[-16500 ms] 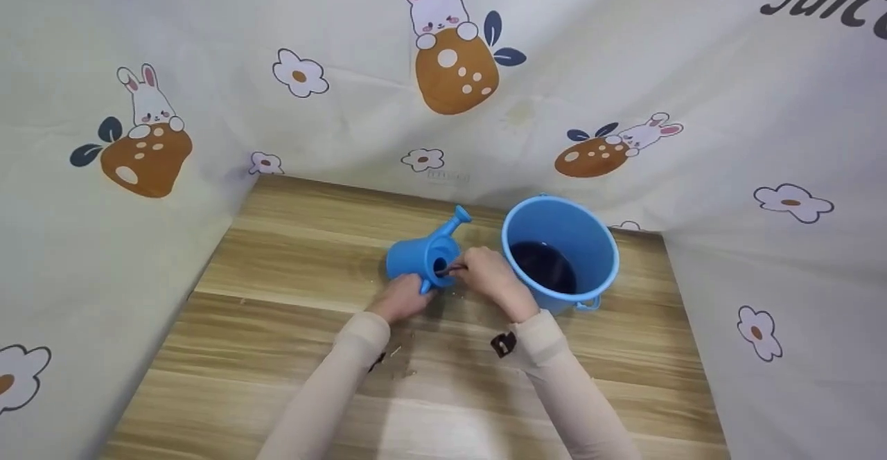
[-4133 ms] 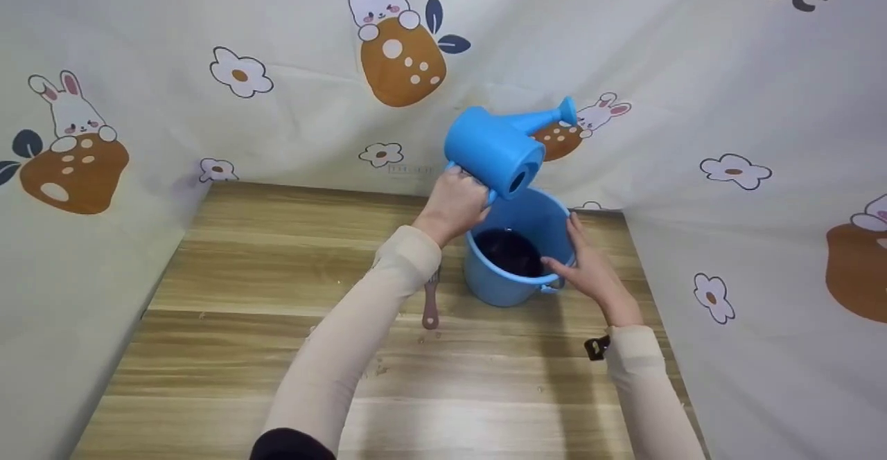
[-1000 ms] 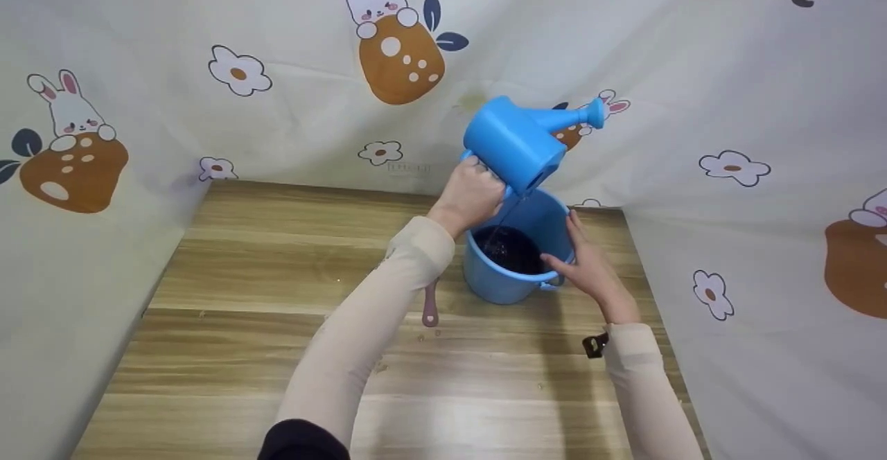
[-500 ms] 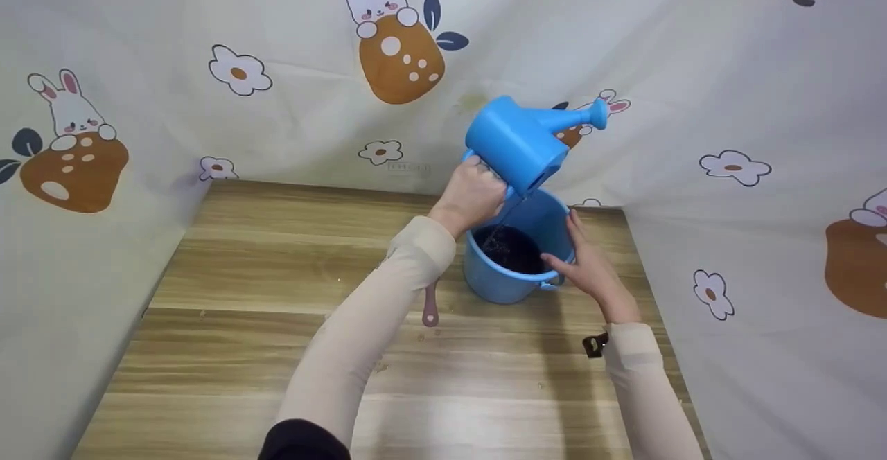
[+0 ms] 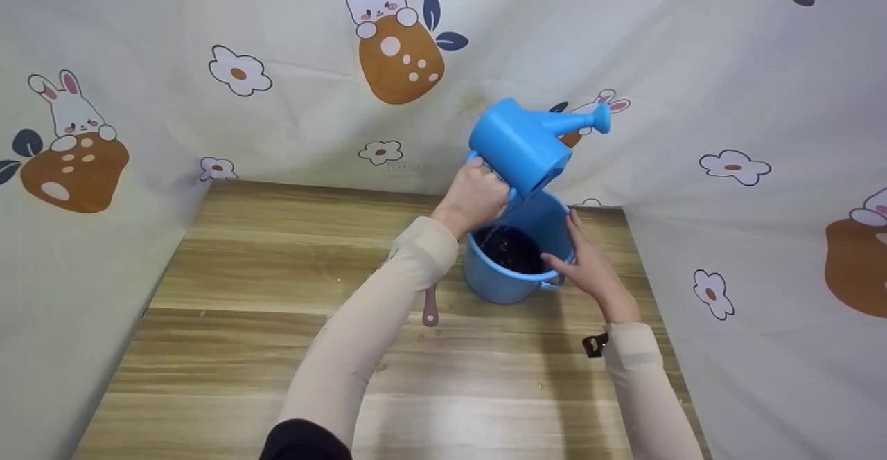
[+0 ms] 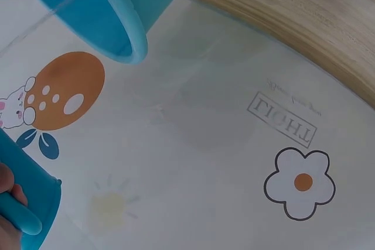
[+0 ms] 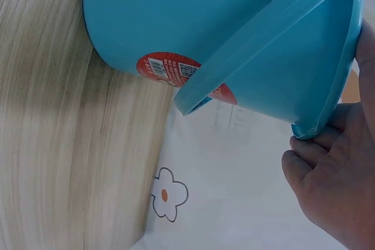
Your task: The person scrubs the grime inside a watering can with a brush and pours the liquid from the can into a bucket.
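My left hand (image 5: 474, 195) grips the handle of a blue watering can (image 5: 520, 145), tilted with its top opening downward over the bucket. A thin stream of clear liquid runs from that opening. The blue bucket (image 5: 500, 287) stands upright on the wooden surface, with dark-looking liquid (image 5: 513, 251) in its bottom. My right hand (image 5: 592, 266) holds the bucket's right rim, thumb over the inner side. In the right wrist view, its fingers (image 7: 310, 150) meet the rim's outer lip. The bucket's handle (image 7: 263, 36) hangs down its side.
A brownish-pink tool handle (image 5: 430, 307) lies left of the bucket, its far end hidden behind my left arm. Small wet spots dot the wooden surface (image 5: 277, 349). White printed cloth (image 5: 312, 113) rises behind and on both sides.
Earlier the watering can stood on the surface, the brownish tool at its opening. It was then lifted over the bucket; within the last second it has shifted slightly right while pouring. My right hand stays still.
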The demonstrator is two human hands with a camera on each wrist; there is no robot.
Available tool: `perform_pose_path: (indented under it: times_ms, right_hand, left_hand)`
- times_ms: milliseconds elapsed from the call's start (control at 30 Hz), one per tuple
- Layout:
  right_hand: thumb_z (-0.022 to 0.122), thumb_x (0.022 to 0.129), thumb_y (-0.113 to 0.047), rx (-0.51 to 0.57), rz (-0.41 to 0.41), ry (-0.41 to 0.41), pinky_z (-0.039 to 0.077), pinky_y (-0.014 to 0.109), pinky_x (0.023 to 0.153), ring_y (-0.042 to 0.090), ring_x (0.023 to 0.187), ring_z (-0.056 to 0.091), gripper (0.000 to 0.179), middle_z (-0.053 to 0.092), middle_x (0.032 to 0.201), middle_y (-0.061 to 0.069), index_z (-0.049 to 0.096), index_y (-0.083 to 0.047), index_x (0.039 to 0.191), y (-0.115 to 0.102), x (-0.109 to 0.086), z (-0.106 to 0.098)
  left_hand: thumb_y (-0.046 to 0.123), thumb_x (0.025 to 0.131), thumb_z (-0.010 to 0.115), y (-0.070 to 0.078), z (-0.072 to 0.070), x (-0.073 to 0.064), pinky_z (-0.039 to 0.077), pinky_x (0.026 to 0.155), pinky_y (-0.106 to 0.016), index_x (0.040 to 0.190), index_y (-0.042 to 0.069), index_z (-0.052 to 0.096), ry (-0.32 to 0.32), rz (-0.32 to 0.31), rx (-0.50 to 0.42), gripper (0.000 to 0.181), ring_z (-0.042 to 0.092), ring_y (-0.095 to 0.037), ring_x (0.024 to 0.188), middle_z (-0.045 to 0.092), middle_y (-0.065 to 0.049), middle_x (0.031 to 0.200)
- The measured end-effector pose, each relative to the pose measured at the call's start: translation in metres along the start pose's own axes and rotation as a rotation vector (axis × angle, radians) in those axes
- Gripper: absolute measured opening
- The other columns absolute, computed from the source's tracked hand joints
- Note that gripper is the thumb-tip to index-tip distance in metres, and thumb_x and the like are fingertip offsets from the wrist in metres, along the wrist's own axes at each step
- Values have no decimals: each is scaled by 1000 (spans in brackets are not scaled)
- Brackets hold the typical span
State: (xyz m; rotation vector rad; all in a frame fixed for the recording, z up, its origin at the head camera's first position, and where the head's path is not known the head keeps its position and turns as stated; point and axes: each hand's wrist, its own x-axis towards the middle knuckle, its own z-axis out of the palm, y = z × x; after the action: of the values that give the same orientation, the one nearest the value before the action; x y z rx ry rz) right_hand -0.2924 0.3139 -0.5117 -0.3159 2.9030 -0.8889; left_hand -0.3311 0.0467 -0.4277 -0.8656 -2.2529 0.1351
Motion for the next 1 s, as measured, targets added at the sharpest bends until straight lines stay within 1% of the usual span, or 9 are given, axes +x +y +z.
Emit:
perform_pose_path:
  times_ms: [100,267,500,867,1000]
  right_hand:
    - [67,91,-49,5,-1,5,30,63,113,45,149,22,98,1,168,12,10,-9,159,0,0,0]
    - [67,91,-48,7,-13,12,33,61,112,45,148,25,97,1,168,12,12,-6,158,0,0,1]
    - [68,91,-47,4,-33,25,30,61,114,45,149,23,96,2,167,15,14,-3,158,0,0,1]
    - [67,91,-47,9,-29,20,32,61,113,46,148,25,96,2,167,14,13,-4,158,0,0,1]
    - [67,91,-47,18,-27,14,30,62,114,46,149,23,97,1,167,14,12,-5,158,0,0,1]
  left_hand:
    - [31,93,63,1,0,0,50,74,-32,63,16,62,-11,2,5,33,65,-15,66,65,1,62]
    - [31,93,63,2,1,0,49,75,-31,64,17,62,-20,8,1,32,65,-14,68,63,1,62]
    - [31,92,63,3,2,0,49,75,-31,64,18,61,-11,9,-1,32,65,-14,68,62,1,62]
    - [32,93,63,3,-2,0,50,77,-32,64,16,63,-63,9,-19,33,65,-15,68,64,1,62]
    - [32,93,63,3,-3,-1,50,75,-32,64,16,62,-58,14,-16,34,64,-14,67,62,1,61]
